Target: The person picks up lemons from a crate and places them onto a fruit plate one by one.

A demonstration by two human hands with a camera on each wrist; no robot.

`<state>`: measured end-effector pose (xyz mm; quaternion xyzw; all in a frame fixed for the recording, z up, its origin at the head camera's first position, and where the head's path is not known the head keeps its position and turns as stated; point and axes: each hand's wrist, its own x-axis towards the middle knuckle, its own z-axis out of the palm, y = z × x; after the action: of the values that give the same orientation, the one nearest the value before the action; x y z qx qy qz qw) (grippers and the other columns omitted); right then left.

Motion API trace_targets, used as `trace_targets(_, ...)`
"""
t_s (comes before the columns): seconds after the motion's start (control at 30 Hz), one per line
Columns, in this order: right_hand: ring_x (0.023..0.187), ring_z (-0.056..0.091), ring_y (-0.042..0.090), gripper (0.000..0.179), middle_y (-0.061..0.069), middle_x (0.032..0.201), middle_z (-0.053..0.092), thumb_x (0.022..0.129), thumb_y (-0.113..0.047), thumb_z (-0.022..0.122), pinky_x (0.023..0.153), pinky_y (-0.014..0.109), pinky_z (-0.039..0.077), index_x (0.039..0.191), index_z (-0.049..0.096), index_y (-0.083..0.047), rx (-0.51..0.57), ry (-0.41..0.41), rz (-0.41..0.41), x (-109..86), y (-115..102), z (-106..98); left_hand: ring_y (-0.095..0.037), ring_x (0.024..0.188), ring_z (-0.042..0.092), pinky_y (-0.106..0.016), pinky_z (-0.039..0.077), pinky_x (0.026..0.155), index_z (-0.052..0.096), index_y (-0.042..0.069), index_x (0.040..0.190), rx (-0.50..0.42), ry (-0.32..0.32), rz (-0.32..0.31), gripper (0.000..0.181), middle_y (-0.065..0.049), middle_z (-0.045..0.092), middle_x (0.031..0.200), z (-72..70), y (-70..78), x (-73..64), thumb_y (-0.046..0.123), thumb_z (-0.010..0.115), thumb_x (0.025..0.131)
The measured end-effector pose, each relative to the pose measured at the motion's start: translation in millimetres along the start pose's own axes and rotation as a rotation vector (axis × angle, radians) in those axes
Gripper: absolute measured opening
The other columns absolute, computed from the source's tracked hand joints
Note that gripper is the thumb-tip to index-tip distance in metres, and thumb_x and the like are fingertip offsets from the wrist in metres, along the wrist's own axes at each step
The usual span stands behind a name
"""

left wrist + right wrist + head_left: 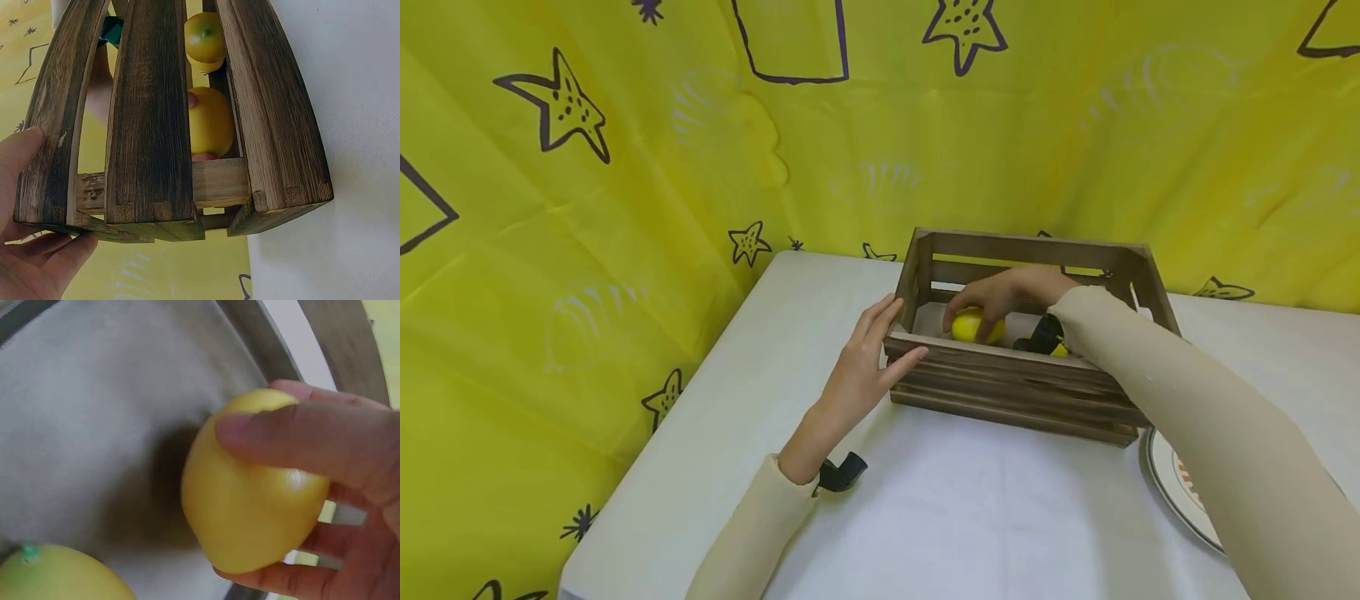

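Observation:
A slatted brown wooden crate [1015, 385] stands on the white table. My left hand [859, 367] grips its left front corner, the thumb on the front slat and the fingers on the side. In the left wrist view those fingers bend around the crate's end. My right hand [1011, 290] reaches down inside the crate and holds a yellow lemon [256, 500] between thumb and fingers, near the left end. A second yellow fruit [59, 578], greenish about its stem, lies in the crate; through the slats, the left wrist view shows this fruit [205, 37] beside the held lemon [212, 128].
A white plate [1165, 475] with a dark rim and orange marks sits right of the crate, partly hidden by the right sleeve [1217, 417]. Behind the table [970, 517] hangs a yellow cloth [820, 167] with starfish drawings. Black devices [842, 472] are at both wrists.

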<state>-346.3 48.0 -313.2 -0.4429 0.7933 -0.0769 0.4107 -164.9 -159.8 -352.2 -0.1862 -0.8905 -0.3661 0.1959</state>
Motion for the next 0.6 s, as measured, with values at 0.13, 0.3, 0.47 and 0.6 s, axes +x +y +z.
trace_targets(0.13,0.106,0.044,0.028,0.049,0.012,0.128,0.048,0.090,-0.014,0.069,0.089,0.041,0.043,0.136,0.053,-0.012,-0.051,0.022,-0.031,-3.3,-3,-5,-0.031,0.136,0.043,-0.037,0.044,0.104,0.040,-0.002,0.145,0.012,-0.009,-0.002,0.069,-0.017,0.037,0.150,-2.2,0.4,0.1,0.025,0.072,0.090)
trace_targets(0.3,0.113,0.042,0.031,0.052,0.013,0.142,0.042,0.089,-0.015,0.066,0.090,0.043,0.044,0.139,0.053,-0.015,-0.009,0.049,0.008,-12.9,-7,-10,-0.031,0.136,0.043,-0.038,0.044,0.104,0.040,-0.002,0.145,0.017,-0.007,-0.003,0.069,-0.017,0.037,0.150,-2.0,0.2,1.5,0.026,0.071,0.091)
trace_targets(0.47,0.119,0.038,0.033,0.050,0.014,0.150,0.034,0.091,-0.015,0.065,0.093,0.043,0.042,0.139,0.052,-0.014,0.043,0.064,0.022,-17.1,-10,-11,-0.031,0.135,0.044,-0.038,0.045,0.104,0.040,-0.002,0.145,0.018,-0.015,-0.013,0.069,-0.017,0.036,0.151,-2.0,-0.9,1.0,0.027,0.071,0.091)
trace_targets(0.6,0.119,0.038,0.035,0.050,0.015,0.150,0.034,0.091,-0.016,0.064,0.093,0.043,0.043,0.140,0.051,-0.013,0.059,0.072,0.011,-18.1,-11,-10,-0.031,0.135,0.044,-0.038,0.045,0.104,0.040,-0.002,0.145,0.015,-0.014,-0.007,0.068,-0.017,0.037,0.151,-1.7,0.0,-0.3,0.026,0.071,0.091)
